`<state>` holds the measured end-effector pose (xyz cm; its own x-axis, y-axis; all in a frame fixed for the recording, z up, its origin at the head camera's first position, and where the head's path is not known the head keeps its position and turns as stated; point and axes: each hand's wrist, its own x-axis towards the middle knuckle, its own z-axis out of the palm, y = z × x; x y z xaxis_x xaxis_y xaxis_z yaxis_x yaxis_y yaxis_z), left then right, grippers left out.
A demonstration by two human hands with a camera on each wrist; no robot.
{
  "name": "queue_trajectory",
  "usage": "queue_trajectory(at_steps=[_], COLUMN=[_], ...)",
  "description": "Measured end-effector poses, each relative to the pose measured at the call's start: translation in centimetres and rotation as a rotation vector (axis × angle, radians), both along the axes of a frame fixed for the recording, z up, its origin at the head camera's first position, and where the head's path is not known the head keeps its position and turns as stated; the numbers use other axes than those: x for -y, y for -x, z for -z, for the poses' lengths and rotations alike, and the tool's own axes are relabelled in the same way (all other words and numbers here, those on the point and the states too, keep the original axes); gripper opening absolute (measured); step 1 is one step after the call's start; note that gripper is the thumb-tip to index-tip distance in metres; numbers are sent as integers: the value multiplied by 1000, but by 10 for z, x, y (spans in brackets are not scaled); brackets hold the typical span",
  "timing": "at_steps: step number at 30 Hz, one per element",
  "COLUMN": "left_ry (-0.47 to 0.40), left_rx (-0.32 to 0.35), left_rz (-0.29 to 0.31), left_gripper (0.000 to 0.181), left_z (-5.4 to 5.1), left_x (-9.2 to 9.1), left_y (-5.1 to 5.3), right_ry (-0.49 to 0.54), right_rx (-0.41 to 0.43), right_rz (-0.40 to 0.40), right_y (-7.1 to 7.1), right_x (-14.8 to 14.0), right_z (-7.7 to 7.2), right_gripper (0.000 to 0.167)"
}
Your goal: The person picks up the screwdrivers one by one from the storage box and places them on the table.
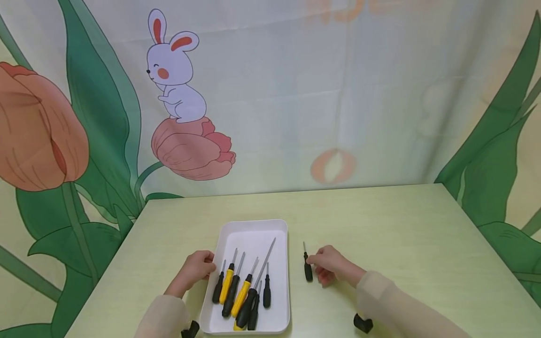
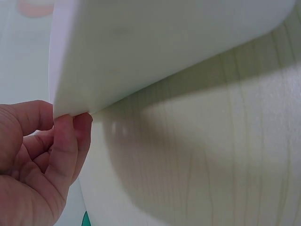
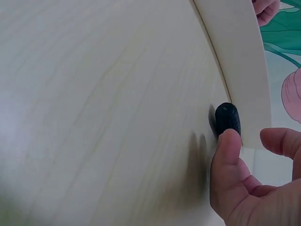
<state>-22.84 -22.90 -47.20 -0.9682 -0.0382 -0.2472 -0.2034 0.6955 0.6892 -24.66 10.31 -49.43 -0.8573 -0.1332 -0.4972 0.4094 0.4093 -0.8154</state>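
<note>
My left hand [image 1: 196,271] pinches the left rim of a white tray [image 1: 253,228]; the left wrist view shows its fingers [image 2: 65,141] at the tray's edge. Inside the tray lie several screwdrivers, some with black handles, like the black screwdriver [image 1: 267,291] on the right, and some yellow and black, like the yellow screwdriver [image 1: 242,298]. Right of the tray, a small black screwdriver [image 1: 308,270] is at my right hand [image 1: 331,265]. In the right wrist view one fingertip touches its handle [image 3: 227,116], while another digit stands apart from it.
The tray stands on a pale wood-grain table [image 1: 401,234]. Behind it hangs a printed cloth [image 1: 274,94] with a rabbit and tulips. Black straps [image 1: 362,323] show near both wrists.
</note>
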Motion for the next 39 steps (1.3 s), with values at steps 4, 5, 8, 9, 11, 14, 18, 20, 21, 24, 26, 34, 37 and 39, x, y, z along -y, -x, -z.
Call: queue_trajectory(at_steps=[4,5,8,9,11,14,18,20,21,24,26,34,37,39], left_ry=[-3,-2,1,3,5,5,-2,-4,-4,2,8,15,17,15], left_rx=[3,4,5,7,8,4,-2,-3,-4,-6,-8,-7,-11,-13], left_rz=[4,4,5,5,5,13,11,8,8,9,13,15,20,23], left_gripper=[22,22,23,23,24,24,23,23,23,22,22,22,22,22], left_z=[-1,-1,-2,-2,-2,-2,-1,-1,-1,-1,-1,1,0,-1], left_x=[-1,-1,-1,-1,-1,0,0,0,0,0,0,0,0,1], left_y=[0,0,0,0,0,0,0,0,0,1,1,1,1,0], right_ry=[-1,4,19,21,25,38,79,99,108,135,151,185,203,209], right_rx=[2,6,19,20,23,17,21,23,24,23,21,27,28,31], right_rz=[-15,-20,-41,-52,-74,-103,-135,-151,-158,-178,-188,-236,-250,-253], right_y=[-4,-5,-8,-9,-12,-16,-21,-23,-25,-28,-30,-34,-35,-35], right_x=[-2,-2,-1,-1,0,3,8,11,12,17,21,34,39,42], right_z=[-5,-6,-13,-15,-19,-26,-34,-37,-39,-44,-46,-53,-54,-54], right_gripper=[19,19,21,22,25,28,30,30,31,32,32,33,32,32])
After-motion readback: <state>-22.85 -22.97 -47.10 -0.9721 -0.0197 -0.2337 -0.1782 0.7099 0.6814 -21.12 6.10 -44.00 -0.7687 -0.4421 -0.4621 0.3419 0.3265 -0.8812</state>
